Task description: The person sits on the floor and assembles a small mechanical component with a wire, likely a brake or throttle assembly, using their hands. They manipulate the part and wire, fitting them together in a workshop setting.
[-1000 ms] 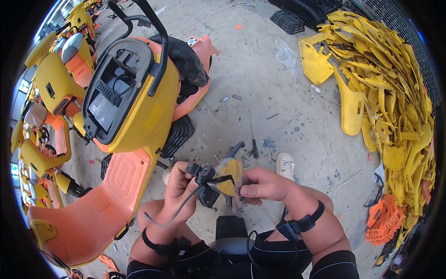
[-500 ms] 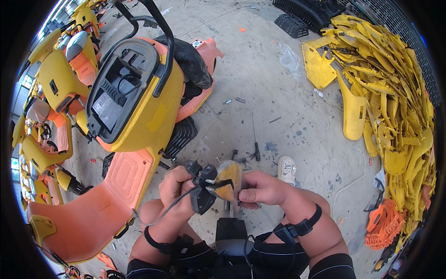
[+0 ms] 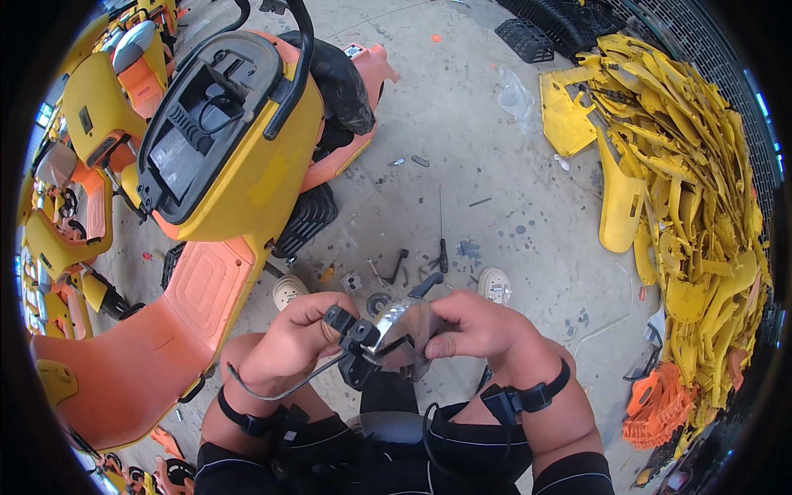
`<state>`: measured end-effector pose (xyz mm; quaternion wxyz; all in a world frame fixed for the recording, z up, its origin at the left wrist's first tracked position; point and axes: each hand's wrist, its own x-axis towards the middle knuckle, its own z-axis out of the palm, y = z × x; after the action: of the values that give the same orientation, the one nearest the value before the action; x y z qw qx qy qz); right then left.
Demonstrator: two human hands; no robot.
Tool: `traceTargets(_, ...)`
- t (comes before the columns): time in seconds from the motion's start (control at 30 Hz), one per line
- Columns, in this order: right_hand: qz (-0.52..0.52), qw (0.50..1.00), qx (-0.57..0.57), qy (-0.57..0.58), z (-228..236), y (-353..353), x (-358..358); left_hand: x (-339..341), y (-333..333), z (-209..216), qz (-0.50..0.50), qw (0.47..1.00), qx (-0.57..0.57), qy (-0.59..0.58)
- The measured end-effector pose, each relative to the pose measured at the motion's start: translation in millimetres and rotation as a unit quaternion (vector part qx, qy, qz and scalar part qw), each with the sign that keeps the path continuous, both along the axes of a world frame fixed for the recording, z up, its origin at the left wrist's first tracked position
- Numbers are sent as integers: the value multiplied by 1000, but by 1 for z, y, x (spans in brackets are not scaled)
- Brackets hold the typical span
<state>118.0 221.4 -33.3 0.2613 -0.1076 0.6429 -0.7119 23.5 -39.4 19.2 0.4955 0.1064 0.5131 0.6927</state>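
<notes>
My left hand (image 3: 301, 330) is closed on a black blocky part (image 3: 357, 346) with a grey cable (image 3: 285, 394) that loops over the wrist. Pinched between thumb and fingers of my right hand (image 3: 474, 326) is a shiny, rounded piece (image 3: 404, 334), reflective or partly see-through; its exact kind I cannot make out. The two parts meet between my hands, and whether they are joined does not show. A black stem (image 3: 426, 285) sticks out above the shiny piece. On the floor beyond lie a long screwdriver (image 3: 443, 252) and a black bent part (image 3: 399, 266).
A yellow and orange scooter body (image 3: 247, 165) stands at my left, with more scooters (image 3: 95, 124) behind it. Yellow panels (image 3: 701, 190) are heaped on the right, beside an orange stack (image 3: 657, 408). Black crates (image 3: 528, 40) lie at the back.
The shiny piece has turned: its yellow look is gone and a black stem now shows above it. My hands stay closed on both parts. The view has shifted slightly.
</notes>
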Motion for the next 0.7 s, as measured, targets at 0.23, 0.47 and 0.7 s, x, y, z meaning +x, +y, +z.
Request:
traceTargets(0.23, -28, 975, -155, -157, 7, -8, -3, 13, 8, 5, 72, 988, 30, 134)
traceTargets(0.47, -26, 963, -205, -173, -3, -15, -1, 9, 5, -3, 110, 845, -93, 516)
traceTargets(0.7, -61, 948, -260, -174, -24, -24, 8, 1, 7, -6, 193, 782, 8, 593)
